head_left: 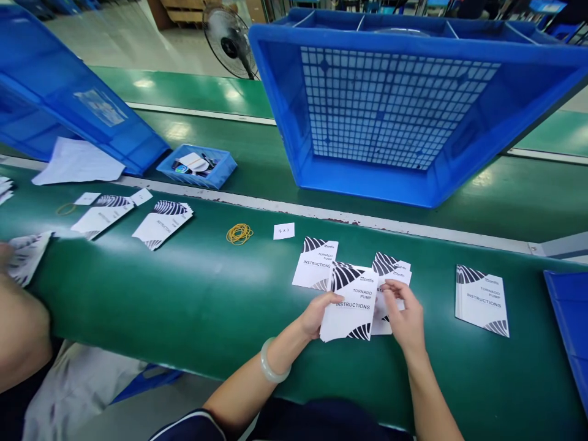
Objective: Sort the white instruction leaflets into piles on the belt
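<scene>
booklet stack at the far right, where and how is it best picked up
The stack is probably best pinched along its long left edge, thumb on the cover, coming from the left. It lies flat on the green surface, its layers show along that edge, and the right hand is on that side, while a blue bin sits to its right.

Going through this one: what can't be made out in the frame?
Head view:
Left hand: fingers mostly hidden behind the held booklets.
Booklets behind: partly covered by the right hand and held booklets.
Small blue box: contents mostly too small to identify.
Co-worker's arm: cut off by left edge.
</scene>
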A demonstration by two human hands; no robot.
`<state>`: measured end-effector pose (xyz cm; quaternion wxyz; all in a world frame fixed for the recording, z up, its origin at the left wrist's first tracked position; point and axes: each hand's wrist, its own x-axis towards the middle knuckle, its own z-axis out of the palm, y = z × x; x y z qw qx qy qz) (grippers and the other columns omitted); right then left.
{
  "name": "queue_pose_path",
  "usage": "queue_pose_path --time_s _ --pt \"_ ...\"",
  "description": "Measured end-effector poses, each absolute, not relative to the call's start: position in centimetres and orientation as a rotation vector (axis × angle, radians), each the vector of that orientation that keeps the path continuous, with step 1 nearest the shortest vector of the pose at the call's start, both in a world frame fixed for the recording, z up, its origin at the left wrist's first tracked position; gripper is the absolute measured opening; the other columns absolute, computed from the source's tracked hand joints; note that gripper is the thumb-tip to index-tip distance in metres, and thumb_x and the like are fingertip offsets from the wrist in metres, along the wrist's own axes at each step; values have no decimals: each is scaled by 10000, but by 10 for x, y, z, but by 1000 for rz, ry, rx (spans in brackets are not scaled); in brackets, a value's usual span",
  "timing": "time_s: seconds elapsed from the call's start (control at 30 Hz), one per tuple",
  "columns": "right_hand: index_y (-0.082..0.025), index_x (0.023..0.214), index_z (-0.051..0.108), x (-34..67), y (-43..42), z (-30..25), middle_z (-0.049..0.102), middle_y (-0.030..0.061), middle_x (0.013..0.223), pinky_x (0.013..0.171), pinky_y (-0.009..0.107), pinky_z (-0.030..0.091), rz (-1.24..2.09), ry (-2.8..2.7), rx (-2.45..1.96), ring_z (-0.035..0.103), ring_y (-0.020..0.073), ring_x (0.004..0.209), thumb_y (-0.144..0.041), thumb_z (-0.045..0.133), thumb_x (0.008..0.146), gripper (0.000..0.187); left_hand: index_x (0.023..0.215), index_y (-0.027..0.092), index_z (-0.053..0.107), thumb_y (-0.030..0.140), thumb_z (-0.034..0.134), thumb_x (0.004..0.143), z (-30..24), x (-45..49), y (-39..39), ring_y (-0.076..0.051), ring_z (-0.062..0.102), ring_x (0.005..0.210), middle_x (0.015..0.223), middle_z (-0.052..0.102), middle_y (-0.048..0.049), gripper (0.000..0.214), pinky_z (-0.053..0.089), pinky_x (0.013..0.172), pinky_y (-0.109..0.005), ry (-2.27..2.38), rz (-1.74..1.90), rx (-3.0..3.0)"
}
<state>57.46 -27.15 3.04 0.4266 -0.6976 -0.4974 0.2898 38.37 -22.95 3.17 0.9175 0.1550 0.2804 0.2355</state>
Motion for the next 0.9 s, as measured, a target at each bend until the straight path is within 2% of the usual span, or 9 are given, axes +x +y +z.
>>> queue_pose_path --time_s 0.1,0.17,0.4,0.47,0.6,0.7,0.8,0.9 --pt "-205 747 535 564 -274 29 561 -2 698 625 277 412 785 -1295 -1745 513 163 652 -419 577 802 225 1046 14 610 229 528 676 28 389 -236 -230 643 766 941 692 -154 436 466 656 -292 669 442 302" --pt "-205 688 499 563 -276 30 518 -20 646 569 256 384 812 -1254 -1750 473 142 600 -417 566 815 256 993 16 633 220 537 657 28 391 -237 -215 640 712 883 701 -141 405 467 618 -282 670 433 300" --pt "-187 775 619 564 -279 37 608 15 706 511 252 409 929 -1077 -1661 536 167 621 -414 566 818 238 815 4 663 261 550 630 27 387 -236 -208 619 616 717 689 -148 337 457 571 -275 775 448 320" --pt "-179 837 642 569 -279 39 640 38 757 519 263 438 919 -924 -1648 570 187 652 -431 588 799 261 888 7 654 267 533 636 26 384 -233 -224 623 643 761 692 -151 381 459 580 -291 772 468 304" --pt "-170 898 623 589 -276 39 661 61 796 494 272 473 822 -532 -1617 610 196 634 -452 631 760 314 1123 46 570 266 501 682 28 377 -223 -286 633 826 998 670 -163 498 476 661 -348 700 547 301" --pt "-184 1024 599 602 -273 37 662 87 938 593 312 502 693 -544 -1723 632 227 770 -445 624 767 368 1194 58 519 262 484 709 30 372 -218 -307 620 906 1068 646 -170 526 473 705 -362 670 612 310" --pt "-218 1191 525 601 -272 36 563 103 1195 786 367 463 502 -834 -1879 530 267 1059 -412 585 804 437 1209 49 507 279 488 717 32 373 -220 -319 603 958 1131 617 -183 544 471 736 -368 598 582 328" --pt "-216 1121 562 588 -273 35 577 91 1156 797 357 442 603 -1112 -1830 530 247 1025 -400 499 856 329 1141 35 561 266 529 690 32 379 -227 -298 619 917 1089 640 -182 508 478 720 -348 604 505 336"
